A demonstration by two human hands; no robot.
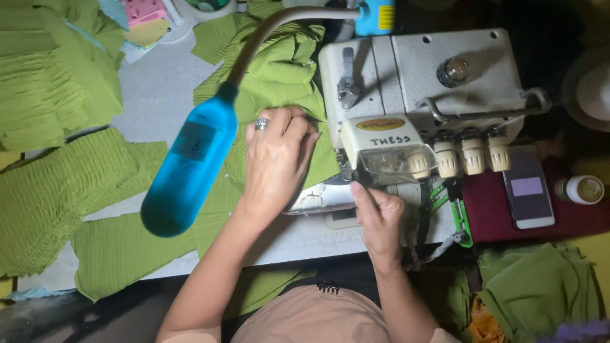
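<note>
My left hand (276, 159), with a ring on one finger, lies flat with fingers spread on a piece of green pleated fabric (279, 76), pressing it down just left of the presser foot of a white overlock sewing machine (413, 95). My right hand (378, 219) rests at the machine's front edge below the needle area, fingers curled and pinching at the fabric edge there; the fabric under it is mostly hidden. A blue lamp head (187, 168) on a grey gooseneck hangs over the fabric, covering part of it.
Stacks of green fabric pieces (51, 70) lie on the left of the white table (159, 95), more (44, 197) nearer me. A phone (527, 187) and a small jar (581, 189) sit right of the machine. Further green pieces (540, 286) lie at lower right.
</note>
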